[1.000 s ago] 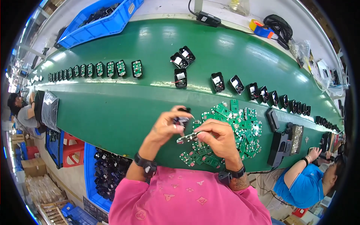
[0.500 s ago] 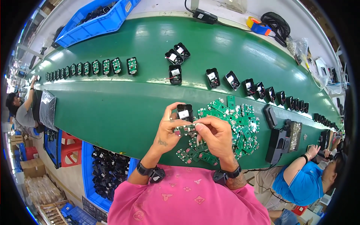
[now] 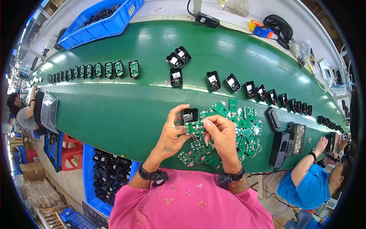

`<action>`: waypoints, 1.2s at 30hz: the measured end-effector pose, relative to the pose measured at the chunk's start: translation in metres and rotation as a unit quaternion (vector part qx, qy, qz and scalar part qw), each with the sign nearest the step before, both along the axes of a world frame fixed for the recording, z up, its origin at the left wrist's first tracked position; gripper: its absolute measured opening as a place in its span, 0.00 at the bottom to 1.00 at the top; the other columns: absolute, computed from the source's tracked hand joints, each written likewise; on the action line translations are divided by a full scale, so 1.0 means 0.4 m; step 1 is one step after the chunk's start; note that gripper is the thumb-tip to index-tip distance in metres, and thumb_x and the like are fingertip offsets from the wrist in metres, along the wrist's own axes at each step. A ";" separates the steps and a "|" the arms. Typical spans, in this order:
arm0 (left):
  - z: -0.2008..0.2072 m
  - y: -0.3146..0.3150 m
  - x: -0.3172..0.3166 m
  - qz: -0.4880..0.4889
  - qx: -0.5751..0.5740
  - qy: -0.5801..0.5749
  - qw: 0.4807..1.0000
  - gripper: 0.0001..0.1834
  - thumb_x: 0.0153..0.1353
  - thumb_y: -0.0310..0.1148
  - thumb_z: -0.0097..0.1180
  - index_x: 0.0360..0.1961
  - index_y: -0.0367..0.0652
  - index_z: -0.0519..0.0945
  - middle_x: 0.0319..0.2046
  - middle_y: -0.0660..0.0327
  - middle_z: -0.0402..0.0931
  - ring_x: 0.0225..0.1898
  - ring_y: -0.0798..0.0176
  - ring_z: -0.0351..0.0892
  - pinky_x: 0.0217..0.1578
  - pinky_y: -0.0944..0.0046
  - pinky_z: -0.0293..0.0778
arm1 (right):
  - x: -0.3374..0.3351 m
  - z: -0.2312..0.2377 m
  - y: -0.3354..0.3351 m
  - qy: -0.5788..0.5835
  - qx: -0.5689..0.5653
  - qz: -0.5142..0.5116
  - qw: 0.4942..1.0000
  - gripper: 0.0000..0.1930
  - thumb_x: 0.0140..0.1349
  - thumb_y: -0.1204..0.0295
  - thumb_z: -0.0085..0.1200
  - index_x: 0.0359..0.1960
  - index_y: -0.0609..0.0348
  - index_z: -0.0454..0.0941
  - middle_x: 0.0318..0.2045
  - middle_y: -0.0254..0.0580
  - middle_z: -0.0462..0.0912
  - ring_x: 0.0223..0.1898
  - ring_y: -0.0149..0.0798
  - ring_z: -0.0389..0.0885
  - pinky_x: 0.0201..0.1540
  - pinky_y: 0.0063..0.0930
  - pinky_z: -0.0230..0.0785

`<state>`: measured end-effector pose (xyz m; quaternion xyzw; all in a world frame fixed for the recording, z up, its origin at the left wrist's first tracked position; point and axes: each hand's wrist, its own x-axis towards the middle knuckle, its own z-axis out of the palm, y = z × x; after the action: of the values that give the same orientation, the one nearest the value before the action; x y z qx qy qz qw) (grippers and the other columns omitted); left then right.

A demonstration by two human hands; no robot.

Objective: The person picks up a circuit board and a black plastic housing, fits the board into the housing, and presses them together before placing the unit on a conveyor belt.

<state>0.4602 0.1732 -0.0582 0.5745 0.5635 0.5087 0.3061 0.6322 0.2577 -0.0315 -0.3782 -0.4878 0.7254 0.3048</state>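
Left hand (image 3: 170, 134) curled round case (image 3: 193, 111), mouth up, seemingly steadying it. Right hand (image 3: 222, 133) pinches board (image 3: 193, 127) by right end, likely keeping face clear. Board at case's near side; contact unclear. Board pile (image 3: 244, 124) just right, apparently for reach. Filled cases (image 3: 134, 68) far left.

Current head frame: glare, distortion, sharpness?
Head view: white glare patches on the green table; fisheye bows its far edge, and the left row of cases dwindles toward the rim; circuit board in the right hand fairly clear, black case beyond it dark inside.
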 end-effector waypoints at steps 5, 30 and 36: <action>0.010 0.003 0.009 0.003 -0.016 -0.007 1.000 0.18 0.50 0.21 0.68 0.45 0.42 0.86 0.65 0.52 0.62 0.57 0.52 0.74 0.56 0.57 0.74 | 0.007 -0.004 0.005 -0.015 -0.009 0.012 1.000 0.07 0.68 0.74 0.56 0.39 0.68 0.80 0.26 0.35 0.82 0.19 0.23 0.76 0.20 0.17 0.68; 0.031 0.031 0.068 0.000 -0.150 -0.361 0.920 0.32 0.62 0.17 0.58 0.68 0.35 0.64 0.52 0.51 0.77 0.51 0.64 0.79 0.51 0.65 0.79 | 0.006 -0.016 0.012 -0.141 0.386 0.044 0.911 0.06 0.58 0.73 0.64 0.37 0.56 0.85 0.59 0.46 0.73 0.59 0.45 0.70 0.58 0.39 0.65; 0.044 0.036 0.082 0.064 -0.083 -0.335 0.936 0.33 0.61 0.14 0.57 0.68 0.35 0.64 0.54 0.51 0.76 0.53 0.64 0.78 0.51 0.67 0.78 | -0.001 -0.017 -0.008 -0.156 0.438 -0.042 0.884 0.04 0.61 0.75 0.61 0.35 0.60 0.81 0.55 0.50 0.72 0.57 0.46 0.70 0.56 0.38 0.67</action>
<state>0.4932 0.1875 -0.0405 0.3064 0.5037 0.6418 0.4905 0.6319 0.2544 -0.0385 -0.3350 -0.7806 0.3558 0.3897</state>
